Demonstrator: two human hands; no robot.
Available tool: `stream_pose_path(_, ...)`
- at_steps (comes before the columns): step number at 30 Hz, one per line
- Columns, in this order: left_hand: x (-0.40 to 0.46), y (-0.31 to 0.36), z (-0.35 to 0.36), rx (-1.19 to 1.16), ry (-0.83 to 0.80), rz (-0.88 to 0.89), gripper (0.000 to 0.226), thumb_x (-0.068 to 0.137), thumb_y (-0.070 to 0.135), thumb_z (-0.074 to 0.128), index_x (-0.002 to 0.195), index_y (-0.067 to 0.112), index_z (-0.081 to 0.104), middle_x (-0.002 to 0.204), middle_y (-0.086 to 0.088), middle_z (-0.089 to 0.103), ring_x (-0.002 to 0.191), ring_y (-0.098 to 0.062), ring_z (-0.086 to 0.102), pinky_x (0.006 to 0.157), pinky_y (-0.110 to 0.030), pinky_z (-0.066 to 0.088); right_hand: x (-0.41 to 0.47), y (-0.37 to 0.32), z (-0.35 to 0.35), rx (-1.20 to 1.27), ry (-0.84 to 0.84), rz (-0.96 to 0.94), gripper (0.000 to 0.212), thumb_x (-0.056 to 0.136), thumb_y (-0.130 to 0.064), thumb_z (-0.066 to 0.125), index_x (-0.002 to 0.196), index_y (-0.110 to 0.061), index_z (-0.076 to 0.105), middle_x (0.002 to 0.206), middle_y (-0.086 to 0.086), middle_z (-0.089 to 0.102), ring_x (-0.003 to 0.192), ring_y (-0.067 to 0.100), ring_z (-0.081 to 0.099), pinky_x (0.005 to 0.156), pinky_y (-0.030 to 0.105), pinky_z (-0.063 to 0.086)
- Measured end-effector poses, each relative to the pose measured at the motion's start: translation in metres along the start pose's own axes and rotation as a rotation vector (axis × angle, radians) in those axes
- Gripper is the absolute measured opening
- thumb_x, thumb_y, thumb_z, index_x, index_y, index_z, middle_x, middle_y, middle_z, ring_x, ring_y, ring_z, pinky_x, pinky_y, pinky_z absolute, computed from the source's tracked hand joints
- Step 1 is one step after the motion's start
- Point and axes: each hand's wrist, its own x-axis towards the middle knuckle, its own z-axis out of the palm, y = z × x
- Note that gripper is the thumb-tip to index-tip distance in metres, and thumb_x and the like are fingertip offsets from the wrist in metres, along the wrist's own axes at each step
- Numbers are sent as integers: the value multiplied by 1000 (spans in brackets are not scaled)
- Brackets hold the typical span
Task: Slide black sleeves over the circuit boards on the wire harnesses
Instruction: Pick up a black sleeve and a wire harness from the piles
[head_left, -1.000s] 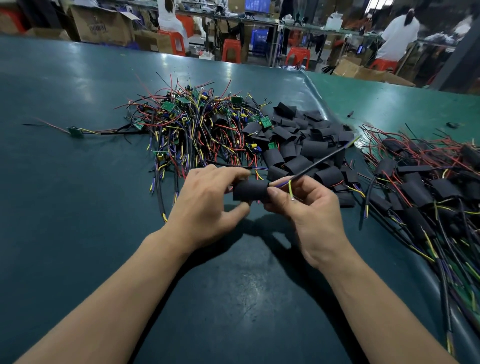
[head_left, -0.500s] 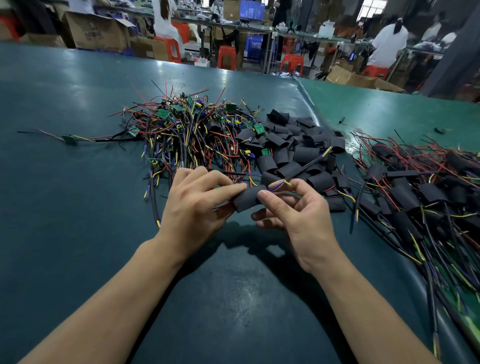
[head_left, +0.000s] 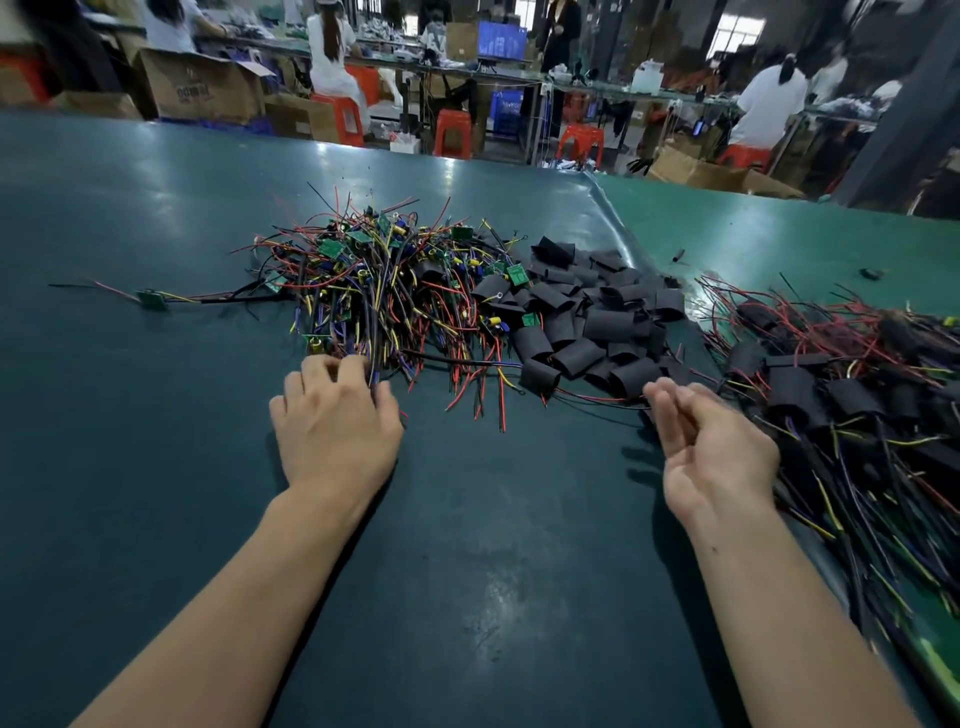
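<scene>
A tangle of unsleeved wire harnesses (head_left: 384, 291) with small green circuit boards lies at the centre of the table. My left hand (head_left: 335, 421) is at the near edge of this tangle, its fingers curled around a few dark wires of one harness. To the right of the tangle lies a heap of loose black sleeves (head_left: 587, 322). My right hand (head_left: 711, 447) hovers just in front of that heap, fingers relaxed, palm turned left, holding nothing. A pile of sleeved harnesses (head_left: 841, 395) spreads along the right side.
One harness with a green board (head_left: 151, 300) lies apart at the left. The dark green table mat (head_left: 467, 571) ends in a raised seam (head_left: 618, 234) at the back right. Cardboard boxes, red stools and seated people are beyond the table.
Both hands held one harness with a black sleeve between them. Now that harness is out of my hands; the right hand has swung right and opened, the left has reached the unsleeved tangle.
</scene>
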Motion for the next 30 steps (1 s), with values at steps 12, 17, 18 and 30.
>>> stream_pose_path(12, 6, -3, -10, -334, 173, -72, 31, 94, 11, 51, 123, 10, 63, 108, -14, 65, 103, -34, 58, 88, -35, 38, -20, 27, 8, -502, -343, -315, 8, 97, -2, 54, 93, -8, 58, 62, 4, 68, 42, 19, 60, 41, 26, 51)
stream_pose_path(17, -12, 14, -23, -661, 293, 408, 26, 89, 5, 47, 104, 2, 68, 94, -9, 66, 85, -21, 61, 77, -27, 47, -28, 41, 9, -702, -550, -357, 23, 93, -3, 61, 101, -24, 60, 80, 9, 67, 53, 27, 65, 46, 36, 55)
stream_pose_path(18, -18, 18, -24, -702, 225, 552, 26, 89, 7, 46, 101, 2, 69, 91, -7, 64, 82, -16, 58, 76, -23, 46, -29, 45, 8, -793, -638, -391, 39, 90, -3, 65, 109, -35, 58, 88, 6, 66, 60, 30, 67, 51, 40, 58)
stream_pose_path(30, -30, 27, -21, -808, 35, 758, 21, 90, 18, 58, 106, 7, 66, 85, 3, 65, 66, -17, 56, 68, -29, 50, 9, 31, -1, -730, -224, -645, 25, 100, -33, 54, 118, -24, 68, 96, 5, 65, 80, 19, 54, 78, 41, 48)
